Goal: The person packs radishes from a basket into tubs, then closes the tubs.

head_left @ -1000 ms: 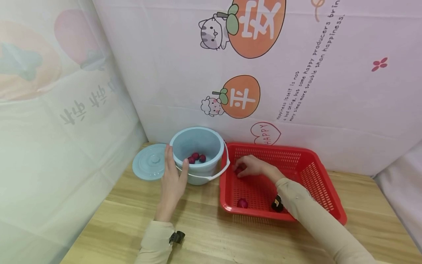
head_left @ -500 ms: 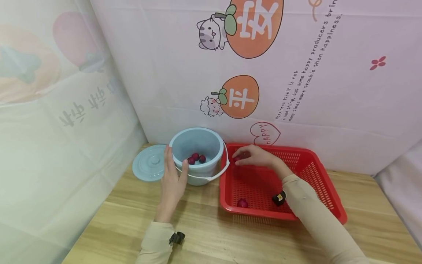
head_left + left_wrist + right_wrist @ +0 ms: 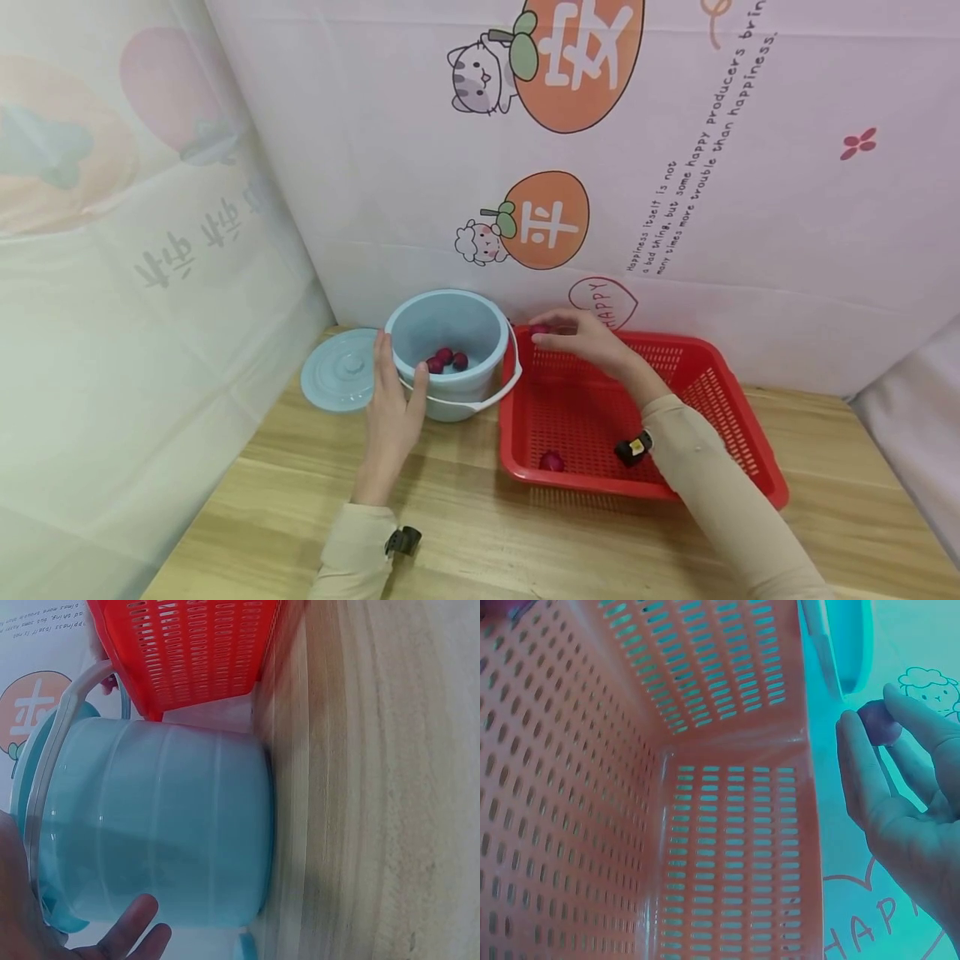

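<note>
A light blue bucket point(image 3: 457, 392) with a white handle stands on the table and holds several small dark red plums point(image 3: 445, 357). My left hand point(image 3: 392, 425) rests against the bucket's near left side, fingers straight; its fingertips point(image 3: 139, 919) overlap the wall in the left wrist view. Just above the back left corner of a red basket point(image 3: 585, 483), my right hand point(image 3: 592, 340) pinches one plum point(image 3: 879, 724) between thumb and fingertips. Another plum point(image 3: 552, 462) lies in the basket's front left corner.
The bucket's round blue lid point(image 3: 341, 371) lies on the wooden table point(image 3: 465, 517) left of the bucket. The basket stands close to the bucket's right. A printed cloth point(image 3: 405, 167) hangs right behind both.
My right hand has risen from inside the basket to above its back left rim, bringing the plum up with it. My left hand has stayed at the bucket.
</note>
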Available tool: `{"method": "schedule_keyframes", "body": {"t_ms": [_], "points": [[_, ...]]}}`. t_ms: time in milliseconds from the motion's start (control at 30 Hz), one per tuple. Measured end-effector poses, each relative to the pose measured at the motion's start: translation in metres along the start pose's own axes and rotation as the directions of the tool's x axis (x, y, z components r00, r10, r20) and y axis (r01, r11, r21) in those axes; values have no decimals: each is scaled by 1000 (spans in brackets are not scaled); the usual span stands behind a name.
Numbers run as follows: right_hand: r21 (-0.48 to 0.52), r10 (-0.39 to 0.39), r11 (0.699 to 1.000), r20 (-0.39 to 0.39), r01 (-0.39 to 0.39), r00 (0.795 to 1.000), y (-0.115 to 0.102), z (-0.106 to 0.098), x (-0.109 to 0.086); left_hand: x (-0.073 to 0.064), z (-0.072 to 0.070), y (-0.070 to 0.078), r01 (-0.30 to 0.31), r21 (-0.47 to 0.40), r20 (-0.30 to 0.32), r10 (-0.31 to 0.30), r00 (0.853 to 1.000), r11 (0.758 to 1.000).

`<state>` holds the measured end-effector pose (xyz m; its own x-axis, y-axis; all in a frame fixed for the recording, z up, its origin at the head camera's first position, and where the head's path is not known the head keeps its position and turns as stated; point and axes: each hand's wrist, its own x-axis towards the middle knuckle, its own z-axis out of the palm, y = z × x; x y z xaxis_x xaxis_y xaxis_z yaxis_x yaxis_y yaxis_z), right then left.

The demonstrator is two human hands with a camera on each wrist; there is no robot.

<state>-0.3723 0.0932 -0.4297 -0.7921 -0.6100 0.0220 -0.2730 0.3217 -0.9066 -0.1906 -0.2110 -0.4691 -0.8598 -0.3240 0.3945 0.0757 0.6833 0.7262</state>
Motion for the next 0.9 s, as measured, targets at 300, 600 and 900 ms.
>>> {"method": "schedule_keyframes", "body": {"t_ms": [300,600,900], "points": [[70,6,998,-6,-6,1000,-13,4,0,-1,0,-1,2,5,4,-2,1000,1000],[177,9,984,-23,-5,1000,-25,18,10,0,2,-1,-10,4,-10,10,1000,1000],[235,-19,972,-14,22,1000,-37,41,22,0,0,-1,12,9,-2,-12,1000,1000]]}}
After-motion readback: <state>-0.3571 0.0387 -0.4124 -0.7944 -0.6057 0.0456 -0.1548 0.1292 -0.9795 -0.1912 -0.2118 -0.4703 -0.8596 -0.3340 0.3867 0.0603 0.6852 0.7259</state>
